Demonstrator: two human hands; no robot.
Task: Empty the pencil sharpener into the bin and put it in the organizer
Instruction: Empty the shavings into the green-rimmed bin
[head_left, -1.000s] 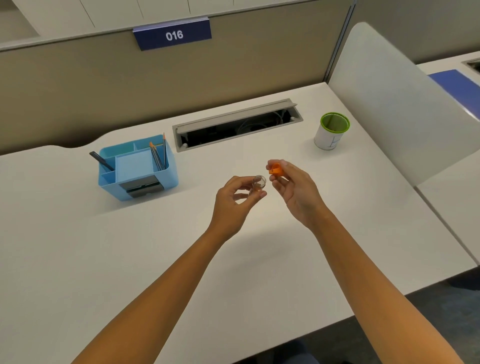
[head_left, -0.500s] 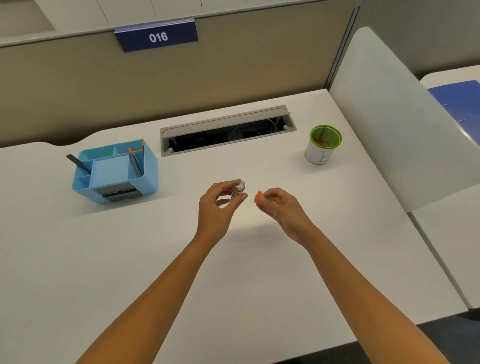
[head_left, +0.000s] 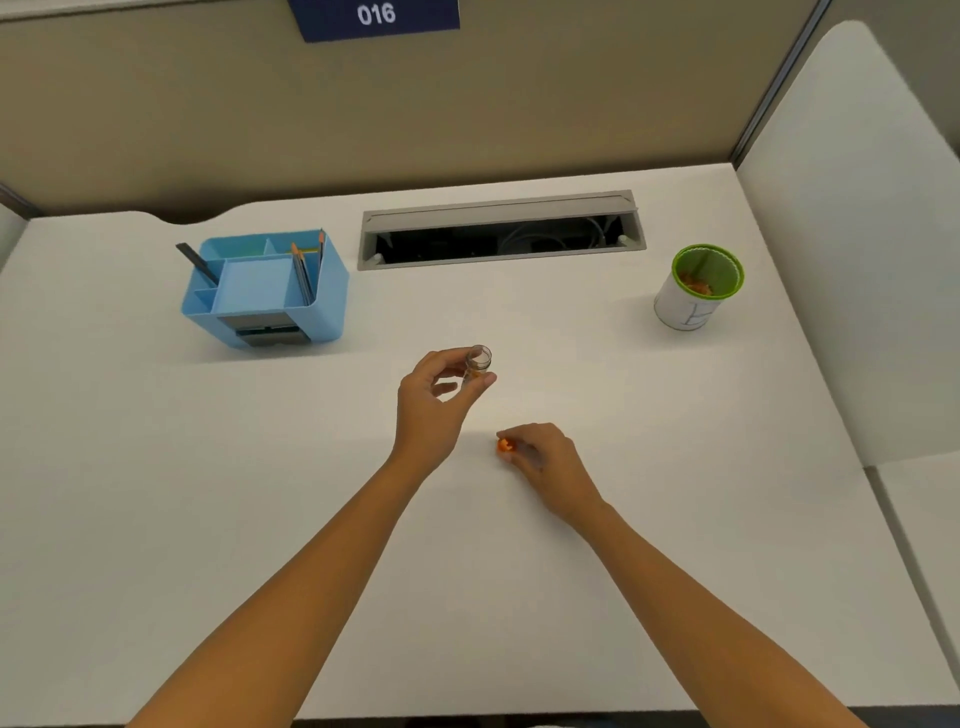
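Note:
My left hand (head_left: 439, 395) pinches the clear round cup of the pencil sharpener (head_left: 478, 361) above the middle of the white desk (head_left: 208, 493). My right hand (head_left: 545, 460) rests low on the desk and holds the small orange sharpener top (head_left: 504, 446) at its fingertips. The two parts are apart. A small white bin with a green rim (head_left: 698, 286) stands at the far right, with orange shavings inside. The blue organizer (head_left: 265, 288) sits at the far left, holding pencils and a dark pen.
A grey cable slot (head_left: 501, 228) lies open at the back of the desk. A beige partition with a blue "016" plate (head_left: 376, 15) rises behind. A white divider panel (head_left: 852, 234) closes off the right side beyond the bin.
My right hand has dropped toward me onto the desk with the orange top, moving away from the clear cup. My left hand has kept the cup raised. The view has shifted.

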